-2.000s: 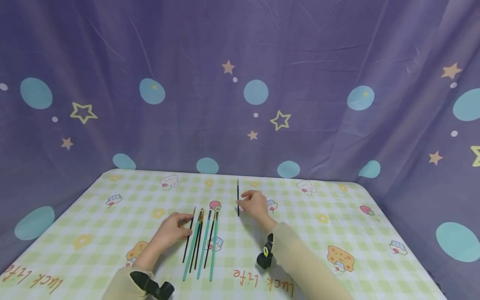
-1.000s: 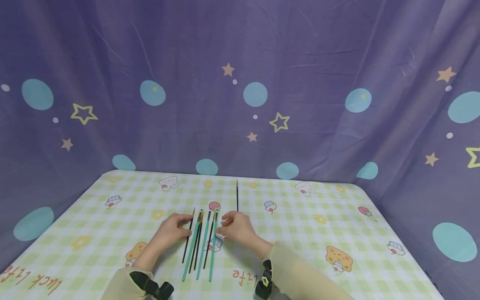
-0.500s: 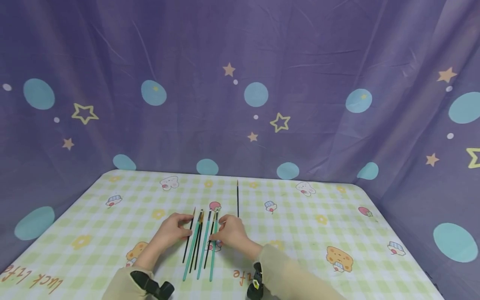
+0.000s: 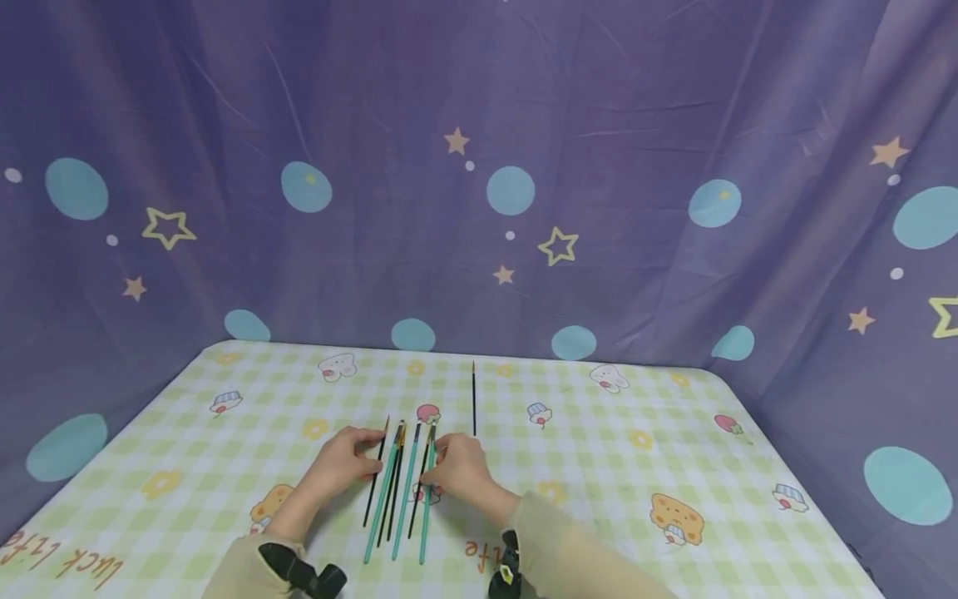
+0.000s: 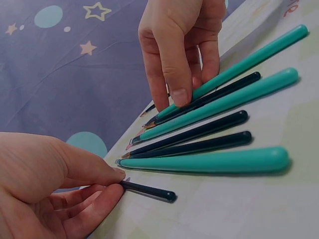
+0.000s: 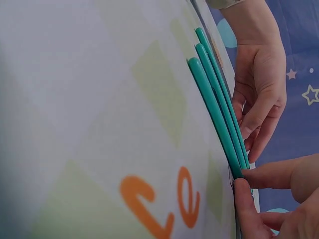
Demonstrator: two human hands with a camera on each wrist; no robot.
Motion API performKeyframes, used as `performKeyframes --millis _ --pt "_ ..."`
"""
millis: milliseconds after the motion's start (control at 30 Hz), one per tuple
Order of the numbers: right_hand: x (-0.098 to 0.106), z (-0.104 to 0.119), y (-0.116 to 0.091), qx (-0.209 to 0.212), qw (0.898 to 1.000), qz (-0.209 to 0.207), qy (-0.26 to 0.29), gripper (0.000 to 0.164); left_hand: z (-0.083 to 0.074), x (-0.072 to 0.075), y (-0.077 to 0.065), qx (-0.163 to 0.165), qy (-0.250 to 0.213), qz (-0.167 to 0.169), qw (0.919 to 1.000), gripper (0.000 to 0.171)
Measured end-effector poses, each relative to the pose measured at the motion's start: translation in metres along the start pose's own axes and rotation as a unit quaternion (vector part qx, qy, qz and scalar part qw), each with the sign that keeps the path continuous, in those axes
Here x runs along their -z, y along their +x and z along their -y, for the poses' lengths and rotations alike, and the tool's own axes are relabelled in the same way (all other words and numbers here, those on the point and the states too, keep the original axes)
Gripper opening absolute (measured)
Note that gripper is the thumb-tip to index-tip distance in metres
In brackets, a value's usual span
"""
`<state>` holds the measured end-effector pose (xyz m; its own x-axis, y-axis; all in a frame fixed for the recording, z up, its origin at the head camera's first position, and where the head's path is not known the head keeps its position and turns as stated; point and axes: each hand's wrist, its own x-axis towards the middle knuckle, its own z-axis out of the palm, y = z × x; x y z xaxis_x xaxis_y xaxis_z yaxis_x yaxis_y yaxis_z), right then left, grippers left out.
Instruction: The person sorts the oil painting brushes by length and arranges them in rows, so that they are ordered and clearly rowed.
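Several paintbrushes, some teal and some black, lie side by side on the tablecloth in the head view. My left hand (image 4: 343, 462) pinches the leftmost black paintbrush (image 4: 370, 499) between thumb and finger, as the left wrist view also shows. At the other side of the row, my right hand (image 4: 460, 466) pinches the rightmost teal paintbrush (image 4: 423, 532). Its thumb tip lies close to the neighbouring black paintbrush (image 5: 224, 89); whether it touches that one I cannot tell. Between the hands lie another teal paintbrush (image 4: 402, 512) and more black ones.
A single black paintbrush (image 4: 474, 403) lies apart, beyond my right hand near the table's back edge. The table wears a green checked cloth (image 4: 599, 449) with printed cartoons and lettering. Behind it hangs a purple curtain (image 4: 419, 266).
My right hand has let go of the lone black paintbrush, moved left and nearer, and taken hold of the rightmost teal paintbrush. My left hand has stayed in place.
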<state>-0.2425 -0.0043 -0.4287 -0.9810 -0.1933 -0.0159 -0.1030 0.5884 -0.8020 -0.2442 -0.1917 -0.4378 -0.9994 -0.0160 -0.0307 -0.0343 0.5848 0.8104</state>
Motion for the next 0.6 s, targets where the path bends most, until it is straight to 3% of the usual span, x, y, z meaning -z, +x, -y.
performKeyframes --millis 300,600 --pt "-0.0001 -0.0018 0.0002 0.002 1.000 -0.008 0.014 0.049 0.0007 -0.0010 -0.0010 0.006 -0.001 -0.001 1.0000 0.047" --pt "0.0070 -0.0029 -0.0007 -0.028 0.994 0.008 0.106 0.047 0.0007 -0.0010 0.0007 0.006 0.010 -0.003 0.9999 0.048"
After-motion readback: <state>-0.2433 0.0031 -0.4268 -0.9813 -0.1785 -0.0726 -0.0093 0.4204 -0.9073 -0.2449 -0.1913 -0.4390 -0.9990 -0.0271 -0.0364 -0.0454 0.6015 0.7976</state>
